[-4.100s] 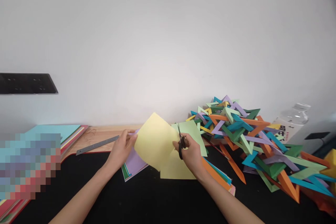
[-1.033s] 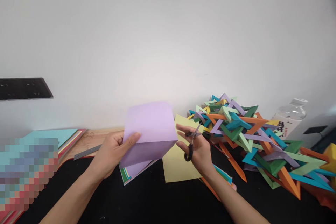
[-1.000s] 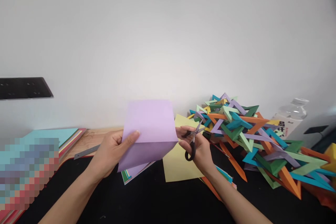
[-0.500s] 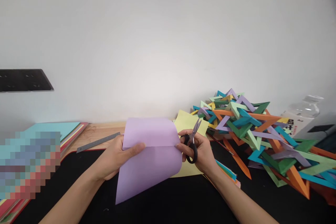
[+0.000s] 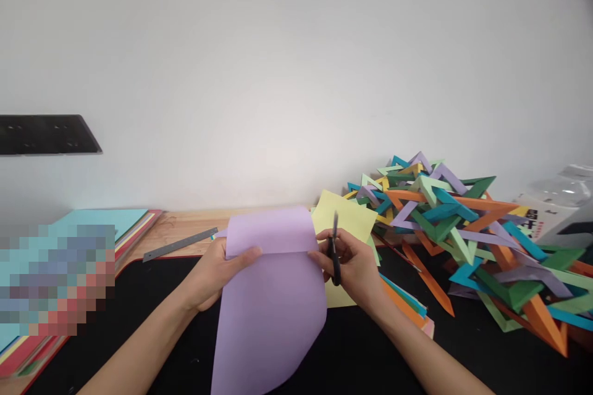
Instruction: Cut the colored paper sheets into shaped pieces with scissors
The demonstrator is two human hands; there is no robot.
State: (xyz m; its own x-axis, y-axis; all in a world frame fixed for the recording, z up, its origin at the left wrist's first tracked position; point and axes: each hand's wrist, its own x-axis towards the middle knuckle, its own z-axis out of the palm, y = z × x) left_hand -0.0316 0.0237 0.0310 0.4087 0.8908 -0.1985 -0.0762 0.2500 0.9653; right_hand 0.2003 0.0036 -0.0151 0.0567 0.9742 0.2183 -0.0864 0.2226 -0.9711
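Note:
A large sheet of purple paper [image 5: 273, 308] hangs between my hands, its top part folded over toward me. My left hand [image 5: 222, 268] is closed on its left side, thumb pressed along the edge of the flap. At the right end of that flap, my right hand [image 5: 352, 259] pinches the paper between thumb and fingers. The same hand also carries black-handled scissors [image 5: 335, 253], blades pointing up and turned nearly edge-on to me. Yellow paper [image 5: 347, 216] lies behind my right hand, partly covered by it.
A grey metal ruler [image 5: 180, 243] lies behind the black mat [image 5: 139, 302]. Stacked coloured paper [image 5: 104, 220] stands at left. On the right are a heap of interlocked folded paper pieces [image 5: 445, 210], a loose orange strip [image 5: 430, 278] and a bottle [image 5: 556, 197]. A socket panel [image 5: 46, 134] is on the wall.
The purple flap has become narrower, and the lower part of the sheet hangs further toward me. The scissors have turned from slanted to nearly upright. The view has shifted slightly.

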